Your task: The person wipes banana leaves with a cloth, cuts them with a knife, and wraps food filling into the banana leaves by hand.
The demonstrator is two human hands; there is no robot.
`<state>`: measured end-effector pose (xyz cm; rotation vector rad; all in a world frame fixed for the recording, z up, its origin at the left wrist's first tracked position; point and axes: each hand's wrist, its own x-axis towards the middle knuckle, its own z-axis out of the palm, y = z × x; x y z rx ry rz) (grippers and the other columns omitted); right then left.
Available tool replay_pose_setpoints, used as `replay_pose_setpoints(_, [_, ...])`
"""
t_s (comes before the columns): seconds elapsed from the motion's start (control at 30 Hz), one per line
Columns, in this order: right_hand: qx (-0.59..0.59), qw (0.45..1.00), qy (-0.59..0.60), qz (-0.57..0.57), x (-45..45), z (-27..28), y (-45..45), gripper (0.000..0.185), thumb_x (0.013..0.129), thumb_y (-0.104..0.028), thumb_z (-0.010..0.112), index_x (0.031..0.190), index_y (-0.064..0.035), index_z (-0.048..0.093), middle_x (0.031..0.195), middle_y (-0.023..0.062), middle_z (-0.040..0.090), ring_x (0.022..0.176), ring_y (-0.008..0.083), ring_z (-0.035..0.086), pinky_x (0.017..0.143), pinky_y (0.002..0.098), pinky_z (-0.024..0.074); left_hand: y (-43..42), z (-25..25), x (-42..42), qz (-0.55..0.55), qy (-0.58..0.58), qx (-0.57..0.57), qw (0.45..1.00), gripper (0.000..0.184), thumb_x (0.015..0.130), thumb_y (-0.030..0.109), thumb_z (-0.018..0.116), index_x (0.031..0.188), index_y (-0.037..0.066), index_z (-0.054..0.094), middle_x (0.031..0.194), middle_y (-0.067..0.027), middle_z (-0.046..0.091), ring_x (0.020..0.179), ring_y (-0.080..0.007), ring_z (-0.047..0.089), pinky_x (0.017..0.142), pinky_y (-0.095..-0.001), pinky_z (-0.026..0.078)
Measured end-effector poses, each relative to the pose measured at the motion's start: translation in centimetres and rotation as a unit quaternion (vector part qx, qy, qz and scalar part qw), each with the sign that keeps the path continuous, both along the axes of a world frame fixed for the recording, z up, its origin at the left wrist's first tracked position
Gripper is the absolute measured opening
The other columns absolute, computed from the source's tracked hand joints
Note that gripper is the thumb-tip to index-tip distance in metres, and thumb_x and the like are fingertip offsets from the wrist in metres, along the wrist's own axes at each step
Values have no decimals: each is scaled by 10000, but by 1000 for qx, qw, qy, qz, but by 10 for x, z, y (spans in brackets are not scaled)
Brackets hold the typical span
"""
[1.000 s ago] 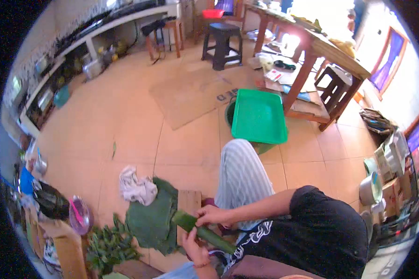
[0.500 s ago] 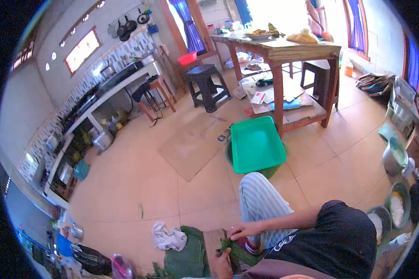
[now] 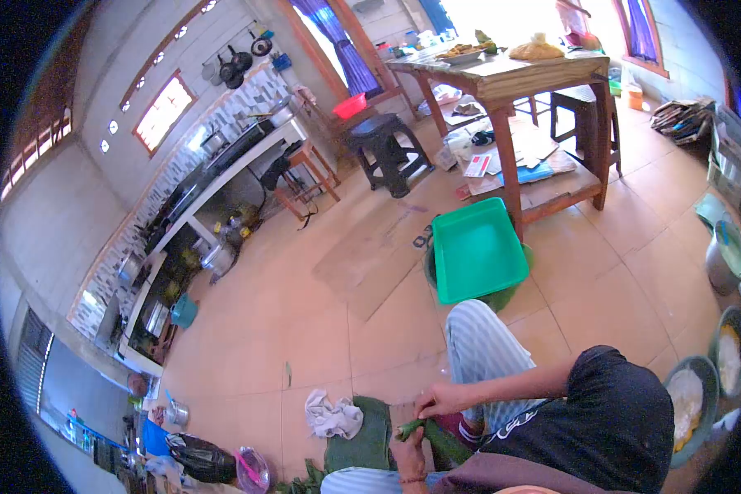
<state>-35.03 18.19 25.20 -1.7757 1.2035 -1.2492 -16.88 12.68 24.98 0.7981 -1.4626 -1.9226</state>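
Observation:
My left hand (image 3: 407,457) is wrapped around a rolled green banana leaf (image 3: 409,428), low in the view. Just above it, my right hand (image 3: 440,400) has its fingers closed at the upper end of the roll; the fingertips are too small to make out exactly. Another dark green piece of leaf (image 3: 446,446) lies beside the left hand, close to my lap. To the left, flat banana leaves (image 3: 362,436) are spread on the floor, with a crumpled whitish cloth (image 3: 333,414) at their edge. A board under the hands is mostly hidden.
A green plastic tray (image 3: 479,251) rests ahead, near a wooden table (image 3: 543,78). Basins with white contents (image 3: 685,399) stand at the right. A black plastic bag (image 3: 202,458) and a pink-rimmed bowl (image 3: 253,469) are at lower left. A dark stool (image 3: 387,152) stands farther back.
The view has shifted, so the room appears farther right. My left hand now encloses the leaf as a tighter roll, and the right hand has moved to its upper end. A striped trouser leg shows at the bottom.

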Motion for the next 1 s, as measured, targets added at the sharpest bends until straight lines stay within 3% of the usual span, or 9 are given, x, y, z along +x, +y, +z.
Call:
replay_pose_setpoints(0.13, [-50, 970, 238, -23, 13, 62, 23, 182, 813, -133, 552, 958, -24, 567, 753, 214, 561, 754, 374, 549, 659, 436, 434, 8, 20, 5, 12, -48, -25, 998, 166, 705, -20, 620, 869, -19, 593, 829, -43, 593, 727, -127, 557, 672, -243, 457])
replay_pose_setpoints(0.3, [-92, 983, 157, -21, 29, 53, 15, 241, 808, -157, 556, 1014, -34, 530, 734, 194, 544, 719, 382, 543, 655, 448, 438, 15, 36, 21, 24, 15, 63, 998, 179, 714, -11, 604, 893, -10, 595, 825, -36, 591, 750, -129, 558, 665, -239, 456])
replay_pose_setpoints(0.43, [-58, 985, 165, -10, 38, 60, 12, 275, 795, -144, 568, 1047, -41, 529, 770, 184, 537, 752, 364, 538, 672, 446, 429, 10, -7, 37, 47, 102, 137, 984, 358, 761, -32, 545, 1110, 24, 488, 1001, -50, 568, 862, -140, 567, 723, -244, 481])
replay_pose_setpoints(0.47, [-66, 984, 164, 3, 40, 60, 10, 276, 790, -137, 572, 1045, -41, 530, 773, 179, 535, 761, 357, 537, 677, 449, 424, 6, -35, 41, 19, 199, 189, 961, 393, 788, -41, 506, 1167, 41, 445, 1085, -64, 542, 949, -159, 550, 801, -263, 471])
replay_pose_setpoints(0.53, [-82, 982, 165, 27, 43, 59, 5, 279, 779, -125, 580, 1041, -41, 532, 780, 170, 532, 779, 343, 534, 689, 455, 413, 9, -46, 45, 27, 115, 50, 992, 386, 793, -22, 504, 1169, 42, 449, 1099, -67, 537, 983, -150, 535, 838, -263, 457])
replay_pose_setpoints(0.6, [-102, 973, 198, 62, 43, 50, -2, 274, 770, -111, 585, 1029, -39, 533, 773, 157, 526, 765, 337, 529, 679, 450, 410, 15, -49, 47, 30, 94, 38, 994, 379, 796, -5, 504, 1168, 42, 453, 1093, -64, 539, 987, -138, 529, 848, -258, 452])
replay_pose_setpoints(0.77, [-177, 971, 143, 69, 49, 34, -18, 256, 743, -69, 597, 987, -30, 530, 790, 141, 518, 728, 329, 519, 657, 415, 417, 25, 28, 32, 25, 217, 306, 926, 364, 795, 33, 508, 1156, 39, 459, 1024, -38, 558, 925, -101, 535, 807, -234, 460])
replay_pose_setpoints(0.83, [-189, 973, 119, 61, 51, 42, -18, 249, 733, -54, 599, 969, -28, 526, 810, 139, 516, 720, 318, 520, 657, 393, 423, 13, -33, 45, 43, 190, 309, 931, 320, 791, 31, 515, 1110, 31, 485, 913, -30, 560, 799, -105, 534, 733, -247, 464])
replay_pose_setpoints(1.0, [-9, 999, 19, 39, 50, 51, -15, 273, 738, -100, 631, 979, -34, 522, 803, 138, 522, 711, 290, 531, 637, 358, 448, 1, -15, 55, 1, 76, 231, 970, 206, 790, 52, 551, 993, 21, 554, 772, -2, 536, 645, -105, 495, 604, -246, 429])
